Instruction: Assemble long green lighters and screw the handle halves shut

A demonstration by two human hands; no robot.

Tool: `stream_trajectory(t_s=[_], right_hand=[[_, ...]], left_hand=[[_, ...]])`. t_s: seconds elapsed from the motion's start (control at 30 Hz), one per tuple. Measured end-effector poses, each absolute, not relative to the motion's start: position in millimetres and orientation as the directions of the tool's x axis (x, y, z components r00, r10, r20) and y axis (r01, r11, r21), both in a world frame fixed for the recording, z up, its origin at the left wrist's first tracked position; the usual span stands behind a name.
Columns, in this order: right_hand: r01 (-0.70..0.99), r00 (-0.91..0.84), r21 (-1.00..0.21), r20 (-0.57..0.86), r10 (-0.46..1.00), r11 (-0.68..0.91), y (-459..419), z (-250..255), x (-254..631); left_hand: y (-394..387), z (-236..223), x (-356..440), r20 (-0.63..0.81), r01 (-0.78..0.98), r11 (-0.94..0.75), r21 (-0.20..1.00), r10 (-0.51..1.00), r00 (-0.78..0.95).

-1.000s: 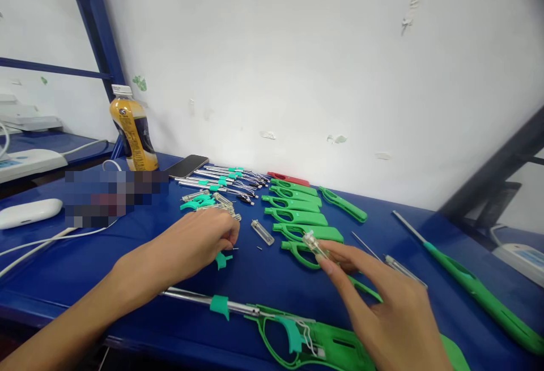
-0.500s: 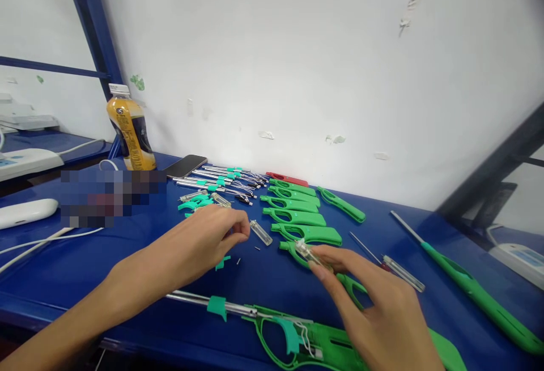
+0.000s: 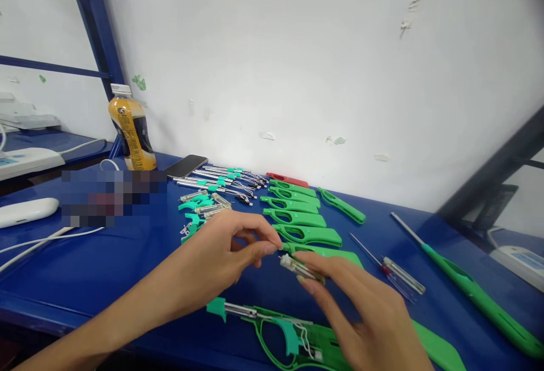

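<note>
My right hand (image 3: 365, 303) holds a small clear lighter fuel tank (image 3: 293, 265) between thumb and fingers, its whitish valve end pointing left. Just off that end, my left hand (image 3: 232, 252) has thumb and forefinger pinched together; what they hold, if anything, is too small to make out. Below both hands lies an open green lighter shell (image 3: 325, 337) with a metal tube (image 3: 240, 310), a teal trigger (image 3: 289, 338) and white wires in it. My right hand covers part of this shell. Behind the tank, another green shell half (image 3: 335, 253) is partly hidden.
Green shell halves (image 3: 297, 218) and a red one (image 3: 289, 179) form a row near the wall. Metal tubes (image 3: 212, 181) with wires lie left of them. At right are a screwdriver (image 3: 385, 271), a clear tank (image 3: 406, 276) and a long green lighter (image 3: 476, 291). A bottle (image 3: 134, 133) stands back left.
My left hand has moved right and slightly down, its pinched fingertips now close to the tank's valve end. My right hand keeps the tank in nearly the same place.
</note>
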State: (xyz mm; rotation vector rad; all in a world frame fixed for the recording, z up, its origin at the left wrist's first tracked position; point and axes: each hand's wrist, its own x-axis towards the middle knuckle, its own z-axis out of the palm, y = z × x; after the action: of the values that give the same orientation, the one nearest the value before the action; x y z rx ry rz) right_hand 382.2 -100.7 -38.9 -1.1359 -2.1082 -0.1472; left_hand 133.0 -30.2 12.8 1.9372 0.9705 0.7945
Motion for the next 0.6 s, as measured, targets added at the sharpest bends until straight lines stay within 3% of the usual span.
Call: stream_trajectory(t_s=[0.27,0.6], right_hand=[[0.757,-0.342,-0.219,0.670,0.659,0.616,-100.3,-37.1,381.1],[0.753,-0.350,-0.213,0.672,0.653,0.622,-100.8,-37.9,381.0]], left_hand=[[-28.2,11.0,136.2,0.141,0.275,-0.304,0.912,0.863,0.485],[-34.4,10.6,138.2,0.195,0.249,-0.370,0.895,0.826,0.529]])
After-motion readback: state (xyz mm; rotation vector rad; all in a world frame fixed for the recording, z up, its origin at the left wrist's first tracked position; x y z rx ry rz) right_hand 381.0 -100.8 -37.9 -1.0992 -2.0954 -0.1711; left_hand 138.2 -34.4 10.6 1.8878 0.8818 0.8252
